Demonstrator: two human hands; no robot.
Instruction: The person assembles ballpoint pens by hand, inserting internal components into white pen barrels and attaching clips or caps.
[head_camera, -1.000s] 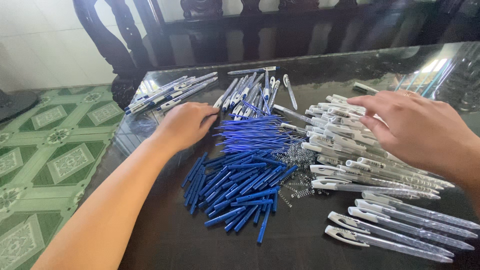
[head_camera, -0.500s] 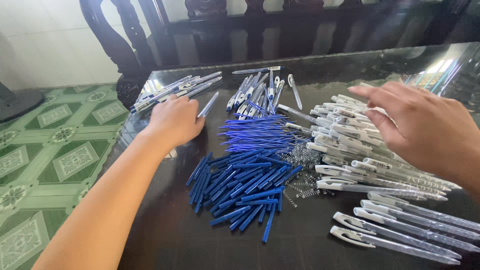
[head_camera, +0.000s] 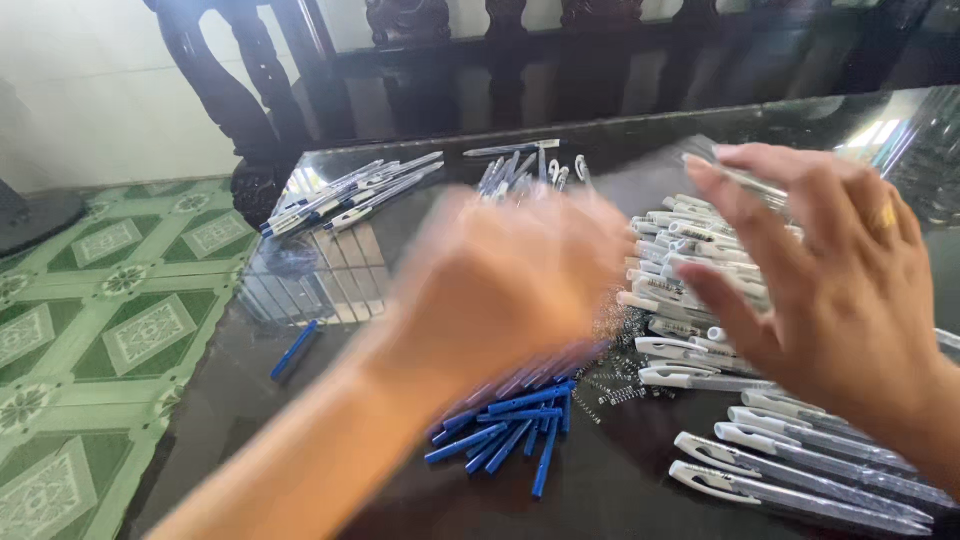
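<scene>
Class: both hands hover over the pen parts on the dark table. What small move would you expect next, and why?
Probably the left hand, blurred above the blue refills, drops to pick one, since the right hand spreads empty over the white pen barrels.

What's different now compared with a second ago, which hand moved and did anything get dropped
The left hand swept back, blurred, from the far pens over the blue pile. One blue piece now lies alone at the table's left edge. The right hand stays over the white barrels.

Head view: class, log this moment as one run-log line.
left hand: blurred over blue pen parts | right hand: open above white pen barrels
</scene>
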